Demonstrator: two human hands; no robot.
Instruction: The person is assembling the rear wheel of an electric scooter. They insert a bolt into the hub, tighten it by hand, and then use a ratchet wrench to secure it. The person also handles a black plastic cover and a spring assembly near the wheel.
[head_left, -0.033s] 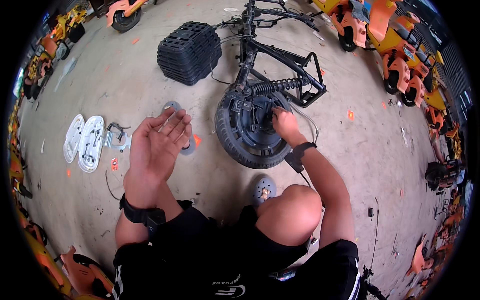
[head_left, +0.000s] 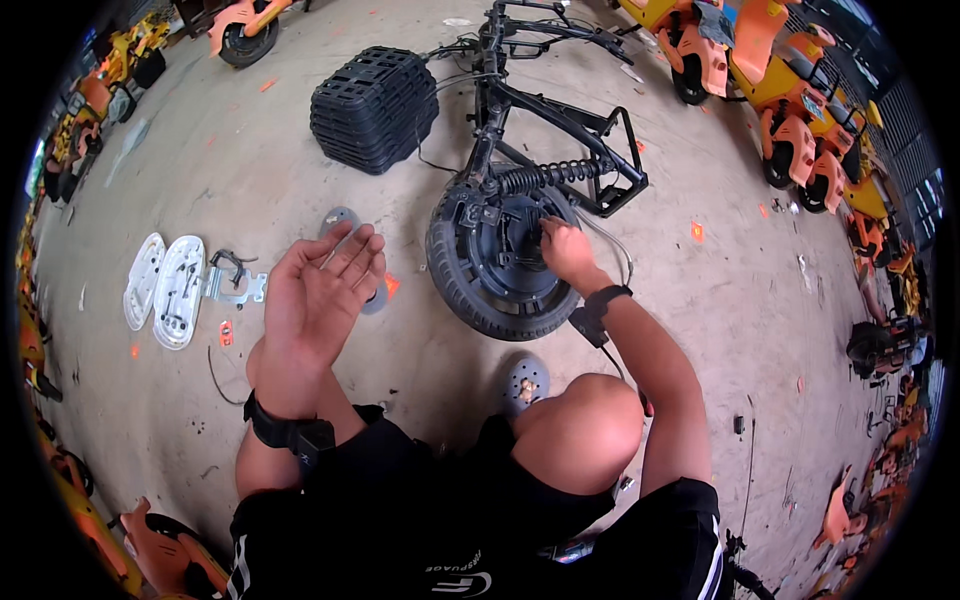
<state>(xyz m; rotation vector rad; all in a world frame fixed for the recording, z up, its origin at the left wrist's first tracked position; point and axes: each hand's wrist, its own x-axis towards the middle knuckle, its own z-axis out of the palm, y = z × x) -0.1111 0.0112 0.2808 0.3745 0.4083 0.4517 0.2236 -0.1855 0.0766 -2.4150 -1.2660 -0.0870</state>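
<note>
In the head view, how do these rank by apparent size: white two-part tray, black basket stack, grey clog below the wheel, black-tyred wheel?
Black-tyred wheel
Black basket stack
White two-part tray
Grey clog

I see a black wheel (head_left: pixel 455 290) and frame (head_left: pixel 555 118), and black latticed baskets (head_left: pixel 365 115). The black sleeves (head_left: pixel 680 515) carry white stripes. The scooters (head_left: pixel 757 50) show me orange and yellow.

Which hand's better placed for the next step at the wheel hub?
Right, probably: the right hand is at the wheel hub, while the left hand hovers open, apart from it.
</note>
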